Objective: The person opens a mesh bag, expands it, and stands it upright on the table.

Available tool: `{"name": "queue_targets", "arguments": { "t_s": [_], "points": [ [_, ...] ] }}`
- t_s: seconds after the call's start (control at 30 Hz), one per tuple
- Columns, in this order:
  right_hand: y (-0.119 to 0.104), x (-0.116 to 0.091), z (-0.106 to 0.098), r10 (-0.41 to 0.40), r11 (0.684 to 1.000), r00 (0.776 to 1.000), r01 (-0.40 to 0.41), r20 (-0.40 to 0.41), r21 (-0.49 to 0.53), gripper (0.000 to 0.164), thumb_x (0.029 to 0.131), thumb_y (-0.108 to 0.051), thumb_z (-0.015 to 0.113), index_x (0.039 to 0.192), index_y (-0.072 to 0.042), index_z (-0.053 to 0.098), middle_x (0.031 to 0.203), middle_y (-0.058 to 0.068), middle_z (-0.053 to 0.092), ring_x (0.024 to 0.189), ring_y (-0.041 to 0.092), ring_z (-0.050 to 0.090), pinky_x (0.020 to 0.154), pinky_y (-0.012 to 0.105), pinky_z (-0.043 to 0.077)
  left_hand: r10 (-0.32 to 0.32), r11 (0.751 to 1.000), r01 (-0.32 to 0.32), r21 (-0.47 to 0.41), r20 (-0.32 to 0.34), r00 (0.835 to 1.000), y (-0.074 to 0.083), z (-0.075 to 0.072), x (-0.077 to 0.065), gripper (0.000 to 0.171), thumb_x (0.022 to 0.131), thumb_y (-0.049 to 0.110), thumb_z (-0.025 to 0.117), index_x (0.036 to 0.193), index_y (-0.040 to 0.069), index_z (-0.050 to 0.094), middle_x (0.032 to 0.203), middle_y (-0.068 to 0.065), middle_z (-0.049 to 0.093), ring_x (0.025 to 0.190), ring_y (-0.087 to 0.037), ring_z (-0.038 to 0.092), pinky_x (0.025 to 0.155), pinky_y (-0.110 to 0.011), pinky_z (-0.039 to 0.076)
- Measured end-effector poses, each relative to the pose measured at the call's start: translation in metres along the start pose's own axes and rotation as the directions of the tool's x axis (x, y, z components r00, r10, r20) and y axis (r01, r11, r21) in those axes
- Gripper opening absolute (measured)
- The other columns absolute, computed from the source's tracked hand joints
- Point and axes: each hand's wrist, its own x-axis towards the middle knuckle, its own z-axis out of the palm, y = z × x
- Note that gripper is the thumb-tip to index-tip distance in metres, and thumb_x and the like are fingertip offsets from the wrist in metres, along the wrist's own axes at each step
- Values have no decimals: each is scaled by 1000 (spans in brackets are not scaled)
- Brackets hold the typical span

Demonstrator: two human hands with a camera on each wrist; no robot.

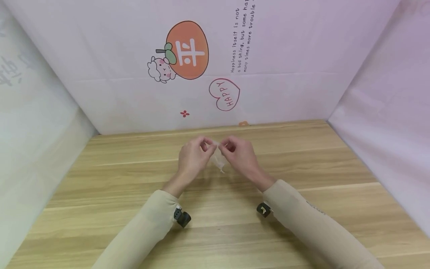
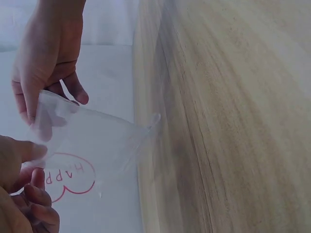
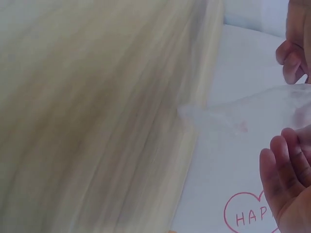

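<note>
A small clear plastic bag [image 1: 218,161] hangs between the two hands over the table, its lower end narrowing to a pointed tip. My left hand [image 1: 196,156] pinches one side of the bag's upper edge between thumb and fingers. The right hand [image 1: 242,155] pinches the opposite side, close beside the left fingertips. In the left wrist view, the see-through bag [image 2: 102,131] spreads out from both hands, and finger shapes show through its film. The right wrist view has the bag [image 3: 243,114] stretching leftward from the fingers, with nothing visible inside.
A wood-grain table [image 1: 134,209] lies under the arms. White printed sheeting [image 1: 285,67] stands behind it, with similar white walls at the left [image 1: 37,123] and right [image 1: 386,123]. Small dark cameras are strapped at both sleeves.
</note>
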Motion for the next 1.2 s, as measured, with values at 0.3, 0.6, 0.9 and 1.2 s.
{"name": "queue_targets", "arguments": {
  "t_s": [0.3,0.6,0.9,1.2],
  "points": [
    [-1,1,1,79,994,997,-80,22,68,6,92,-4,72,87,-5,70,71,1,70,60,14,63,50,25,50,39,988,-40,146,9,999,1,-5,5,15,94,29,74,90,15,77,71,5,66,58,-11,53,51,-28,42],
    [0,2,0,61,998,996,-60,59,-27,11,91,-12,74,95,-5,67,66,0,63,55,12,56,48,26,46,127,963,-134,232,44,991,5,-5,7,9,94,18,70,91,11,75,74,3,66,63,-12,57,53,-28,46],
    [-3,5,2,101,995,995,-101,-2,-12,7,94,-10,72,93,-7,66,70,2,65,62,16,58,53,27,47,69,970,-88,225,90,993,10,-6,3,11,89,24,70,89,14,72,70,4,61,61,-13,55,51,-29,43],
    [0,3,0,111,991,994,-111,9,78,19,92,-16,75,101,-6,62,70,3,66,59,16,59,49,27,48,63,984,-64,169,7,998,7,-10,3,7,89,17,68,82,16,68,67,6,64,58,-13,57,52,-32,45]
  ]
}}
